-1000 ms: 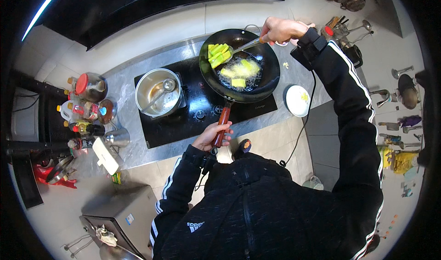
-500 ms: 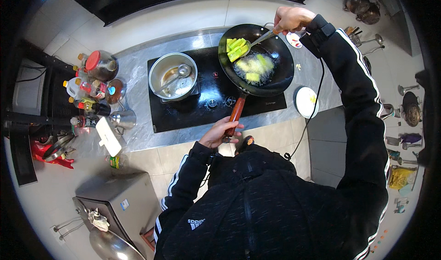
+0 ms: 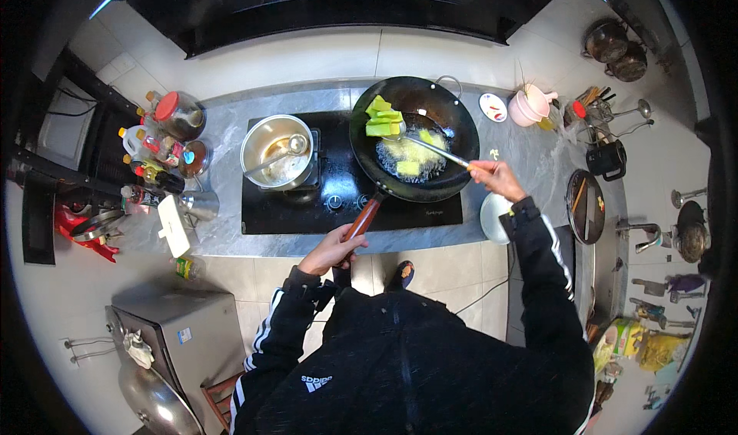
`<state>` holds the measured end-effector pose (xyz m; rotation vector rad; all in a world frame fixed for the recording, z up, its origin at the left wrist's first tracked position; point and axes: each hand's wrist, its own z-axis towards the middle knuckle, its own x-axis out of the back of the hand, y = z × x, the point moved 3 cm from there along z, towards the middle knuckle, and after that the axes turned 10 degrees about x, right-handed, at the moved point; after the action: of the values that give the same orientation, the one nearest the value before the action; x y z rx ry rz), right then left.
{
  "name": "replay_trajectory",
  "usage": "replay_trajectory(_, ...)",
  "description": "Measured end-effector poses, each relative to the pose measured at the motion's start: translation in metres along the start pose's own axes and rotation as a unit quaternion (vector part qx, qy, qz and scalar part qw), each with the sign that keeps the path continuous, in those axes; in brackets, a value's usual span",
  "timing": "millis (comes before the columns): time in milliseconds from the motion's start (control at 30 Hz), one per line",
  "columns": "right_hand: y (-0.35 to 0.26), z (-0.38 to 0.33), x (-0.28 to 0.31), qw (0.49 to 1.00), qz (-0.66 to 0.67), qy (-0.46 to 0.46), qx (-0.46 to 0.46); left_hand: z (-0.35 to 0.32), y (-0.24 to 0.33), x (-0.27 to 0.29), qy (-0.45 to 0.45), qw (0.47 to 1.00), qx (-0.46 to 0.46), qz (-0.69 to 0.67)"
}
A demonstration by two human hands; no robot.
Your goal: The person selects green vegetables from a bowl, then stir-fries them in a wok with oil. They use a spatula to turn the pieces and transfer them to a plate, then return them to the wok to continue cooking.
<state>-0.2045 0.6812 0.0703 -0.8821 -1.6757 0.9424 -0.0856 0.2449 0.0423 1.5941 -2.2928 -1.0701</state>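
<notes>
My left hand (image 3: 332, 252) is closed around the reddish-brown handle (image 3: 367, 215) of a black wok (image 3: 453, 175) on the right side of the cooktop. In my right hand (image 3: 498, 180), at the wok's right edge, is a long metal ladle (image 3: 440, 152). Its bowl rests against a heap of cut green vegetable pieces (image 3: 380, 118) on the wok's left wall. Pale foam bubbles at the bottom of the wok, with a yellow-green piece (image 3: 408, 168) in it. The ladle's bowl is partly hidden by the heap.
Left of the wok, a steel pot (image 3: 250, 152) holding another ladle (image 3: 278, 158) stands on the black cooktop (image 3: 307, 216). Bottles and a red-lidded jar (image 3: 181, 117) crowd the counter's left end. A white plate (image 3: 496, 218), small dish (image 3: 493, 107) and pink bowls (image 3: 530, 106) lie right.
My right hand has come down and nearer, from beyond the wok's far right rim to its right side. The ladle's handle has swung round with it. My left hand keeps the wok handle.
</notes>
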Motion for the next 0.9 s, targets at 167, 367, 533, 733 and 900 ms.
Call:
replay_trajectory(167, 0.028, 0.003, -0.024, 0.994, 0.053, 0.040, 0.086, -0.002, 0.007, -0.005, 0.069, 0.996, -0.003, 0.052)
replay_trajectory(367, 0.032, -0.003, -0.035, 0.986, -0.011, 0.087, 0.138, -0.002, 0.005, -0.004, 0.103, 0.993, 0.014, 0.062)
replay_trajectory(533, 0.026, -0.015, -0.035, 0.987, 0.033, 0.088, 0.134, -0.004, 0.006, -0.005, 0.118, 0.989, 0.004, 0.090)
replay_trajectory(733, 0.026, -0.049, -0.033, 0.984, 0.023, 0.126, 0.127, -0.004, 0.011, -0.005, 0.106, 0.989, 0.006, 0.105)
replay_trajectory(900, 0.038, -0.088, -0.033, 0.986, 0.071, 0.148, 0.038, -0.003, 0.016, -0.004, 0.107, 0.988, 0.023, 0.107)
